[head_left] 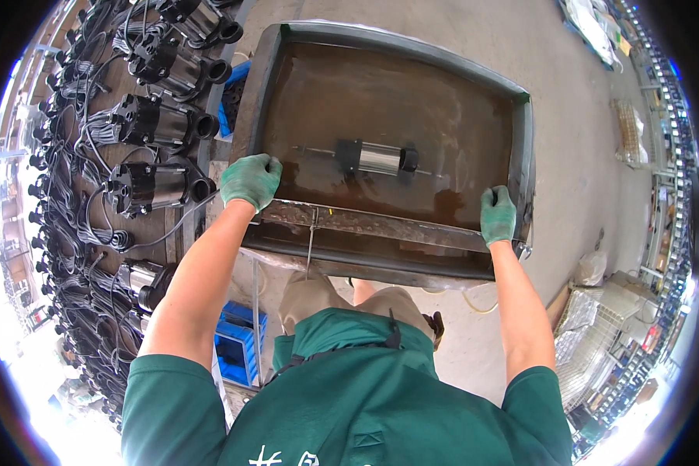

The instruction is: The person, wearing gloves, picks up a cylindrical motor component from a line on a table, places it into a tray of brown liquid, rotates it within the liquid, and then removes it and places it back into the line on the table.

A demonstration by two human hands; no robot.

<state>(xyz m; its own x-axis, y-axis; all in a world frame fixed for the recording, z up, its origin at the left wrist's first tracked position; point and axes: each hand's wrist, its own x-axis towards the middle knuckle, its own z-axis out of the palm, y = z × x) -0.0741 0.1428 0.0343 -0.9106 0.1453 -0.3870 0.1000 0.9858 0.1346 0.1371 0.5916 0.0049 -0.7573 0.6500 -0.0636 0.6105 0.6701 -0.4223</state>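
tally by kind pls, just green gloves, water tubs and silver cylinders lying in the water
Green gloves: 2
Water tub: 1
Silver cylinder: 1
Total: 4

There it is, bold white lettering (283, 457) on the chest of the dark-green short-sleeved cloth shirt (349, 404), left of its middle, cut off below! Over to the wide dark-grey rectangular tank (524, 171): a tiny bright-yellow mark (330, 210) sits on the long brown metal bar (396, 225) near the tank's near edge, too small to tell as print! On the black-and-silver cylindrical machines (165, 123) beyond the tank's left edge, nothing reads clearly!
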